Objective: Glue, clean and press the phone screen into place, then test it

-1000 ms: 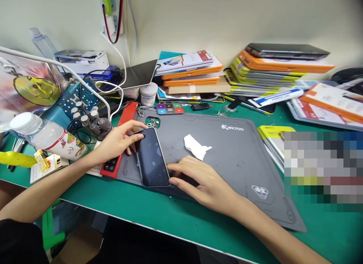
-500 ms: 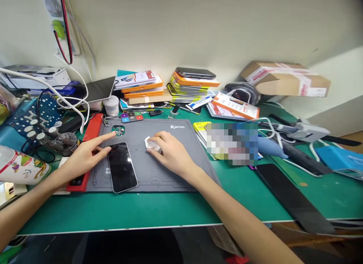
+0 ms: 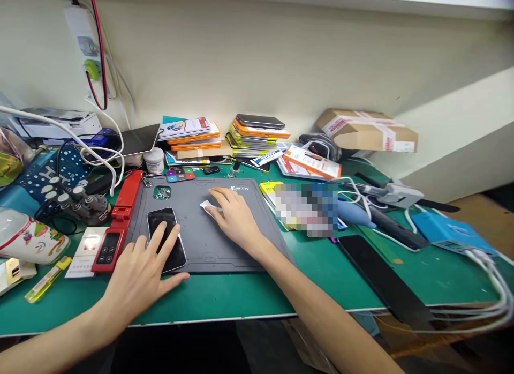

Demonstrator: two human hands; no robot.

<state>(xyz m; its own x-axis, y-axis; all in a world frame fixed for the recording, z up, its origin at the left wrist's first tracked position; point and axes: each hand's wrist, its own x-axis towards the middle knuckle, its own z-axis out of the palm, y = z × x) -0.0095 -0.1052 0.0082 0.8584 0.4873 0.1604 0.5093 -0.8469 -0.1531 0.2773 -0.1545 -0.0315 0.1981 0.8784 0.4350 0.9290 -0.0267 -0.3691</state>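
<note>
A black phone (image 3: 163,229) lies face up on the left part of a grey work mat (image 3: 204,245). My left hand (image 3: 140,272) rests over the phone's near end, fingers spread and flat on its screen. My right hand (image 3: 235,216) lies on the mat's middle, fingers pressed down on a small white wipe (image 3: 208,206) of which only a corner shows. A small green dish of tiny parts (image 3: 161,192) sits at the mat's far left corner.
A red tool box (image 3: 114,232) borders the mat on the left, with screwdrivers (image 3: 76,202) and a bottle (image 3: 24,237) beyond. Stacks of orange cases (image 3: 257,133) line the wall. A black phone panel (image 3: 381,275), cables (image 3: 474,304) and a cardboard box (image 3: 365,130) lie right.
My left hand has slid from the phone's far corner down to its near end and flattened on the screen. My right hand moved from the phone to the white wipe. The view drew back.
</note>
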